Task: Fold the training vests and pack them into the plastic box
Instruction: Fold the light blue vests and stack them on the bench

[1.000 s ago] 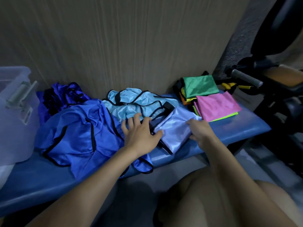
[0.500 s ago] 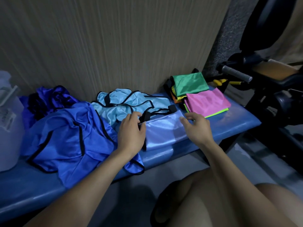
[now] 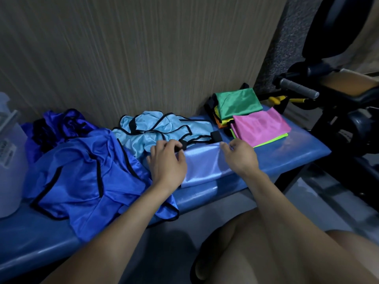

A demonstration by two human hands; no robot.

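1. Head view: we have the lilac vest (image 3: 205, 167) flat on the blue table (image 3: 287, 152), directly between our two hands, its long axis running left to right along the table's front edge.
2. Our left hand (image 3: 167, 160) sits at the vest's left end, fingers curled over the black trim there; whether it truly pinches the cloth we cannot tell.
3. Our right hand (image 3: 240, 155) holds the far right corner, fingertips pinching the top edge.
4. Both hands are equally near, one at each short end, so we judge the next fold goes end to end across that long axis.
5. The folded pile (image 3: 258, 119) lies just to the right; the box (image 3: 10, 160) stands well to the left, past the loose blue vest (image 3: 82, 171).
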